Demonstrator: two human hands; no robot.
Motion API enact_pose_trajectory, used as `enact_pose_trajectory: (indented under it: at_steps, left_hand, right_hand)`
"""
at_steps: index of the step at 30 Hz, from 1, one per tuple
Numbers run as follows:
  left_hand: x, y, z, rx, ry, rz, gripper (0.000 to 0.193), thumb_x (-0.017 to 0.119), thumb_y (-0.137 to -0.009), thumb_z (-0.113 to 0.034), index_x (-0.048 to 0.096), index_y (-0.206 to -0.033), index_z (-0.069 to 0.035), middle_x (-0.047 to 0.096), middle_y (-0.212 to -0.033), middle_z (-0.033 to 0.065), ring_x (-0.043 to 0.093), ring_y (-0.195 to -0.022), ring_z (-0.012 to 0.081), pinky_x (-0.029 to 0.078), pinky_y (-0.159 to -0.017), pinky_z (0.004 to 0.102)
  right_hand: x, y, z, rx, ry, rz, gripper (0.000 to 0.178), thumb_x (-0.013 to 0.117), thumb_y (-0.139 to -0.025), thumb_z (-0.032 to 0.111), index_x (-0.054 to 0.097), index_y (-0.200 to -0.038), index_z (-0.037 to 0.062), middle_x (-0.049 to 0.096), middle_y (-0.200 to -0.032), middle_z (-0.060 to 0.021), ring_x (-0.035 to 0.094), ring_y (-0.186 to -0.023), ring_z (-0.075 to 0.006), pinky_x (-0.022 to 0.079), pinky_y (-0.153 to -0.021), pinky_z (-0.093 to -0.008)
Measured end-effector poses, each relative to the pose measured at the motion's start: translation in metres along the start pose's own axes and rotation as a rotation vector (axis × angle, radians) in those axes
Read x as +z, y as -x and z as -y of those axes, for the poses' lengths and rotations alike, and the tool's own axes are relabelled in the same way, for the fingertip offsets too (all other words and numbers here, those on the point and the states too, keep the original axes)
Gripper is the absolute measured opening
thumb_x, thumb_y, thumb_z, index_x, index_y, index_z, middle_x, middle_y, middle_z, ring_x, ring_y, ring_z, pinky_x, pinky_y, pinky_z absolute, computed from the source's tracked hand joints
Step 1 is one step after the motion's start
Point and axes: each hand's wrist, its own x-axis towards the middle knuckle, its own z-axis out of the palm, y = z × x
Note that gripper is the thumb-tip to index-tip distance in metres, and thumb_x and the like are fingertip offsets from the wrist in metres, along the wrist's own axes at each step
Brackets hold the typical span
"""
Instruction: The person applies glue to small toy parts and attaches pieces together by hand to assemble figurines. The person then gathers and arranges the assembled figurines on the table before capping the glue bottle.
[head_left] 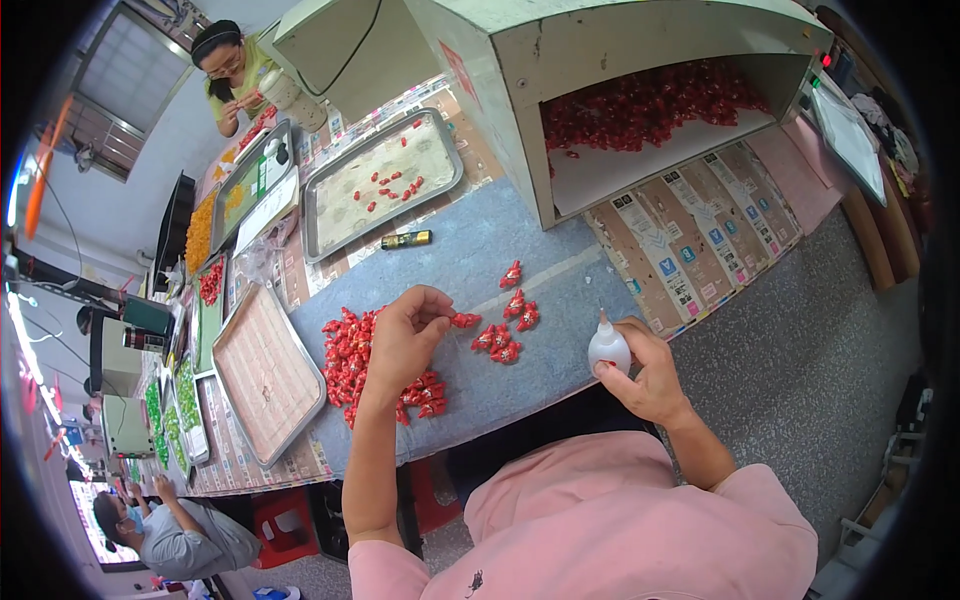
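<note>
My left hand [408, 338] pinches a small red figure [465, 320] between thumb and fingertips, over a blue mat [460, 245]. Beneath and beside this hand spreads a pile of red figures [347, 362], partly hidden by my wrist. Several more lie in a loose group [497, 342] just right of my left fingertips, with others a little farther off. In my right hand [652, 378], at the mat's right edge, is a white squeeze bottle [608, 350] with a thin nozzle tilted up, its body wrapped by my fingers. The nozzle is apart from the figures.
A black-and-gold cylinder [406, 240] lies on the mat's far side. Metal trays stand beyond [455, 165] and at left [222, 350]. A beige machine [500, 90] with red pieces inside rises at the back right. Two people work at the table, one far left [235, 75], one lower left [190, 540].
</note>
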Motion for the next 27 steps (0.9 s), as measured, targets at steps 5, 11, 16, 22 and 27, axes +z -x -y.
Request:
enact_pose_trajectory:
  at_steps: [5, 11, 16, 22, 27]
  left_hand:
    - [-0.01, 0.009, -0.001, 0.017, -0.106, -0.058, 0.017, 0.059, -0.081, 0.008, 0.061, -0.097, 0.001, 0.067, -0.088, 0.0073, 0.064, -0.081, 0.0126, 0.052, -0.072, 0.0248]
    - [-0.014, 0.017, -0.009, 0.037, -0.262, -0.164, 0.023, 0.059, -0.077, 0.009, 0.06, -0.098, 0.0, 0.064, -0.09, 0.0106, 0.064, -0.076, 0.0166, 0.052, -0.069, 0.0285]
    - [0.001, 0.02, -0.013, 0.311, -0.473, -0.248, 0.028, 0.062, -0.072, 0.009, 0.061, -0.097, -0.002, 0.059, -0.094, 0.0138, 0.059, -0.082, 0.0308, 0.048, -0.074, 0.0381]
    - [0.011, 0.014, -0.004, 0.355, -0.73, -0.201, 0.02, 0.061, -0.073, 0.006, 0.064, -0.09, -0.002, 0.06, -0.094, 0.0139, 0.056, -0.091, 0.0326, 0.047, -0.078, 0.0397]
    - [0.018, 0.021, -0.014, 0.403, -0.77, -0.325, 0.02, 0.063, -0.073, 0.004, 0.064, -0.092, -0.002, 0.061, -0.092, 0.0136, 0.056, -0.09, 0.0319, 0.047, -0.079, 0.0389]
  right_hand:
    - [0.0, 0.0, 0.0, -0.013, 0.009, -0.001, 0.027, 0.068, -0.073, 0.009, 0.06, -0.095, -0.0031, 0.06, -0.089, -0.014, 0.06, -0.076, -0.0251, 0.048, -0.068, -0.0321]
    - [-0.001, 0.0, -0.001, -0.009, 0.016, 0.003, 0.027, 0.068, -0.073, 0.009, 0.06, -0.096, -0.0031, 0.06, -0.089, -0.0138, 0.06, -0.076, -0.0249, 0.048, -0.068, -0.0318]
    - [0.0, 0.001, 0.002, 0.052, -0.004, 0.004, 0.028, 0.069, -0.073, 0.01, 0.06, -0.097, -0.0029, 0.06, -0.09, -0.014, 0.06, -0.077, -0.0257, 0.048, -0.069, -0.032]
    - [-0.002, 0.003, 0.001, 0.072, -0.024, 0.019, 0.03, 0.069, -0.074, 0.013, 0.06, -0.098, -0.0032, 0.06, -0.091, -0.0149, 0.06, -0.08, -0.0274, 0.048, -0.072, -0.0335]
    - [-0.003, 0.001, 0.002, 0.059, -0.031, 0.035, 0.031, 0.07, -0.076, 0.015, 0.061, -0.099, -0.003, 0.06, -0.092, -0.0147, 0.061, -0.081, -0.0265, 0.048, -0.072, -0.033]
